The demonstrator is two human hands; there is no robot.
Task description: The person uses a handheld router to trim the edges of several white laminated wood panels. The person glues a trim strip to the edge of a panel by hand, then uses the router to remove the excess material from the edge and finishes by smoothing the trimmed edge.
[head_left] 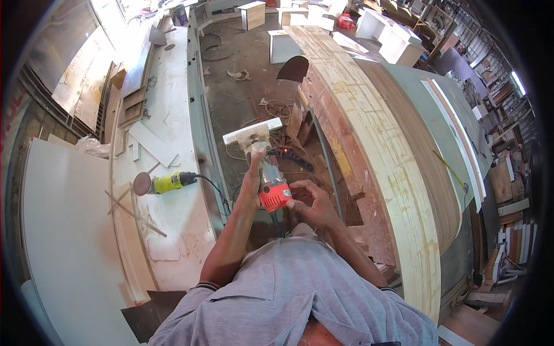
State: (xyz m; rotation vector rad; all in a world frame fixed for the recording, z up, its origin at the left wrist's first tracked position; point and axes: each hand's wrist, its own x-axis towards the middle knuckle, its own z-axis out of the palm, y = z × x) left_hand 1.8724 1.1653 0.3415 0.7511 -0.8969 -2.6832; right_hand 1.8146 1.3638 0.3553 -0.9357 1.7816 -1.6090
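Observation:
A trim router [272,180] with a silver body and a red end cap is held in front of me, its cord trailing toward me. My left hand [251,183] is closed around its body from the left side. At the router's far end are a pale base plate [253,136] and a white strip [252,130] lying crosswise; how they join is unclear. With thumb and forefinger curved, my right hand [314,205] grips the red end cap from the right. The switch cannot be made out.
On the white bench [179,228] at left lie a lime-green angle grinder [171,183] with a brown disc, and white offcuts [151,144]. At right runs a long pale wood panel [378,124], with a yellow tape measure [450,167] beyond. Scraps, cords and a power strip [298,160] litter the floor.

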